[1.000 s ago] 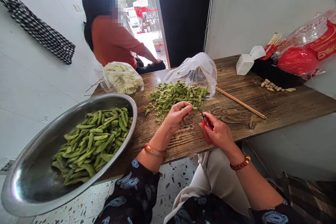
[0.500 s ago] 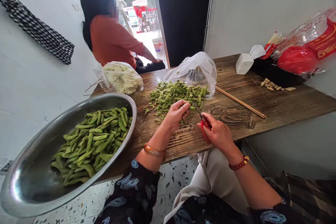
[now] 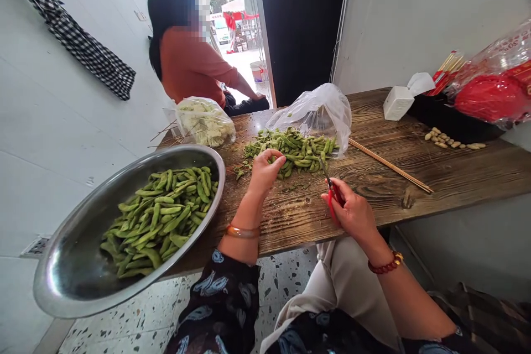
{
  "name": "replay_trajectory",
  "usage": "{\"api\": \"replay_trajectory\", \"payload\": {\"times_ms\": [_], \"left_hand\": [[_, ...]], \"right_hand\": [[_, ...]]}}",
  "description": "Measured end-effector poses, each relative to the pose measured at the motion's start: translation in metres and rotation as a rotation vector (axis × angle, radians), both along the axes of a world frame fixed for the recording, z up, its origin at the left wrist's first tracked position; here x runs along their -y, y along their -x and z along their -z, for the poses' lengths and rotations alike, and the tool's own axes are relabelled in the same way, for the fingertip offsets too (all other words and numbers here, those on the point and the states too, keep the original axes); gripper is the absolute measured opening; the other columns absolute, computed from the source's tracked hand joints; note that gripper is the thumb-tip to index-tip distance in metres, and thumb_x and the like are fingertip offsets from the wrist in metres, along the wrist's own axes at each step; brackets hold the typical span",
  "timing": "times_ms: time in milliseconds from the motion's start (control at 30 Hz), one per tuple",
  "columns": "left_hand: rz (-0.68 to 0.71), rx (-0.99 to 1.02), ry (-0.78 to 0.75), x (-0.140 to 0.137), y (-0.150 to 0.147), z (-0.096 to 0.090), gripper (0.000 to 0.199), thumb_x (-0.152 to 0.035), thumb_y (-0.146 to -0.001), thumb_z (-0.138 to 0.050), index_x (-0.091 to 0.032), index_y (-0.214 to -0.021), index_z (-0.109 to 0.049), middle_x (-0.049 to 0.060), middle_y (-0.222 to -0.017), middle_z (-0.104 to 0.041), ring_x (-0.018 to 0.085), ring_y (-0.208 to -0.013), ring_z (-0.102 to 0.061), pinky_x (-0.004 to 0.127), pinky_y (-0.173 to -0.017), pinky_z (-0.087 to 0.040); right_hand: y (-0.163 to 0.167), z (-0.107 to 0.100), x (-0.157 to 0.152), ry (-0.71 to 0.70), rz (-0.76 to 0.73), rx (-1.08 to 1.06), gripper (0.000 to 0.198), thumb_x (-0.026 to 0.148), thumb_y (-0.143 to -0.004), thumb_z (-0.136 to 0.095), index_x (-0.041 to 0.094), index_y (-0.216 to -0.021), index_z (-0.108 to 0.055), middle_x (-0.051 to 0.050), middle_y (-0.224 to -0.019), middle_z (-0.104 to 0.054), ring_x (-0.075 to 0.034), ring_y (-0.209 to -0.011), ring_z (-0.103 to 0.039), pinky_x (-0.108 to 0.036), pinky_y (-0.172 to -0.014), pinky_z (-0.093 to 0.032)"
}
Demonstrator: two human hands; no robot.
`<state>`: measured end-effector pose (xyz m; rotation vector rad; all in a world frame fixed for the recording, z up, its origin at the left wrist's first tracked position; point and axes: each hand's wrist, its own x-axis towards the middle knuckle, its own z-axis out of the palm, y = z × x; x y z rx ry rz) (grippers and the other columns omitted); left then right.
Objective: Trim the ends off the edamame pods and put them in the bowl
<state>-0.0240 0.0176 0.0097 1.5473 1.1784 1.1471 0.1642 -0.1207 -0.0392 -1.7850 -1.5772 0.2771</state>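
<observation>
My right hand (image 3: 355, 211) grips red-handled scissors (image 3: 331, 183), their narrow blades pointing up and away from me over the table near the pod pile. My left hand (image 3: 265, 172) hovers at the front left of the pile, fingers curled and thumb close to them. Whatever it pinches, if anything, is hidden. Behind both hands lies a heap of green soybean pods (image 3: 301, 149), spilling from a clear plastic bag (image 3: 327, 105). To my left, a large metal bowl (image 3: 66, 254) stands tilted in view, holding many more green pods (image 3: 161, 215).
A bag of pale, chopped-looking food (image 3: 205, 121) sits behind the bowl. Chopsticks (image 3: 392, 165) lie right of the heap, with peanuts (image 3: 450, 139), a white tissue box (image 3: 397, 103) and red packaging (image 3: 489, 97) farther right. A person in an orange top (image 3: 186, 63) sits beyond the table.
My left hand has drawn away left from the scissors, where it held a pod at the blades. The scissors stay in my right hand. The view has shifted slightly left.
</observation>
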Motion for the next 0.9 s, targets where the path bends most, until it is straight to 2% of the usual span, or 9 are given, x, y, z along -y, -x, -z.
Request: {"api": "replay_trajectory", "payload": {"times_ms": [100,200,300,400,533,667,800,900], "left_hand": [[-0.039,-0.463,-0.183,-0.003,-0.001,0.008,0.011,-0.025,-0.075,-0.064,-0.017,-0.08,-0.068,0.003,-0.073,-0.064,0.015,-0.07,-0.054,0.025,-0.066,-0.04],[-0.039,-0.836,-0.213,-0.002,-0.006,0.016,0.024,-0.029,-0.08,-0.059,-0.02,-0.1,-0.069,0.01,-0.094,-0.069,0.023,-0.087,-0.061,0.03,-0.075,-0.042],[-0.012,-1.038,-0.216,-0.001,-0.011,0.02,0.03,-0.032,-0.085,-0.054,-0.02,-0.109,-0.067,0.014,-0.105,-0.069,0.026,-0.095,-0.062,0.032,-0.076,-0.043],[-0.021,-1.104,-0.205,-0.002,-0.013,0.019,0.029,-0.032,-0.087,-0.051,-0.022,-0.109,-0.067,0.013,-0.106,-0.069,0.025,-0.096,-0.062,0.03,-0.075,-0.042],[-0.01,-1.11,-0.174,-0.005,-0.007,0.015,0.026,-0.03,-0.084,-0.056,-0.023,-0.105,-0.069,0.012,-0.101,-0.07,0.022,-0.091,-0.062,0.028,-0.071,-0.041],[0.054,-0.963,-0.184,-0.006,0.001,0.012,0.018,-0.025,-0.079,-0.058,-0.022,-0.087,-0.074,0.007,-0.082,-0.07,0.019,-0.077,-0.059,0.026,-0.066,-0.038],[0.108,-0.607,-0.164,-0.004,0.003,0.006,0.01,-0.02,-0.072,-0.063,-0.017,-0.068,-0.072,0.001,-0.053,-0.055,0.013,-0.057,-0.046,0.024,-0.056,-0.033],[0.178,-0.303,-0.061,0.001,0.002,-0.001,0.013,-0.027,-0.071,-0.066,-0.015,-0.07,-0.07,-0.003,-0.049,-0.047,0.009,-0.051,-0.037,0.022,-0.051,-0.027]], "right_hand": [[0.001,-0.001,0.0,-0.003,0.004,0.034,0.046,0.051,-0.089,-0.047,0.022,-0.124,-0.057,-0.005,-0.086,-0.073,-0.02,-0.071,-0.068,-0.027,-0.059,-0.044],[0.002,0.0,0.0,-0.007,0.005,0.061,0.047,0.053,-0.089,-0.046,0.023,-0.124,-0.056,-0.005,-0.088,-0.074,-0.02,-0.07,-0.068,-0.027,-0.058,-0.044],[0.002,0.0,0.0,-0.01,0.0,0.071,0.047,0.054,-0.089,-0.047,0.024,-0.123,-0.056,-0.004,-0.088,-0.073,-0.02,-0.07,-0.068,-0.027,-0.058,-0.044],[0.003,-0.001,0.001,-0.023,-0.011,0.075,0.046,0.054,-0.088,-0.049,0.025,-0.122,-0.057,-0.004,-0.088,-0.074,-0.02,-0.069,-0.068,-0.027,-0.059,-0.044],[0.002,0.0,0.0,-0.035,-0.01,0.087,0.046,0.054,-0.088,-0.048,0.025,-0.122,-0.057,-0.003,-0.085,-0.074,-0.019,-0.066,-0.067,-0.027,-0.058,-0.044],[0.001,0.002,-0.001,-0.022,-0.008,0.103,0.046,0.055,-0.088,-0.047,0.025,-0.122,-0.058,-0.002,-0.077,-0.072,-0.019,-0.063,-0.066,-0.027,-0.056,-0.042],[0.001,0.002,-0.002,-0.027,0.0,0.06,0.048,0.056,-0.087,-0.048,0.025,-0.122,-0.058,-0.002,-0.075,-0.071,-0.019,-0.063,-0.066,-0.026,-0.056,-0.042],[0.001,0.002,-0.003,-0.017,0.002,-0.036,0.048,0.056,-0.086,-0.049,0.024,-0.12,-0.059,-0.001,-0.075,-0.07,-0.018,-0.063,-0.065,-0.026,-0.058,-0.044]]}}
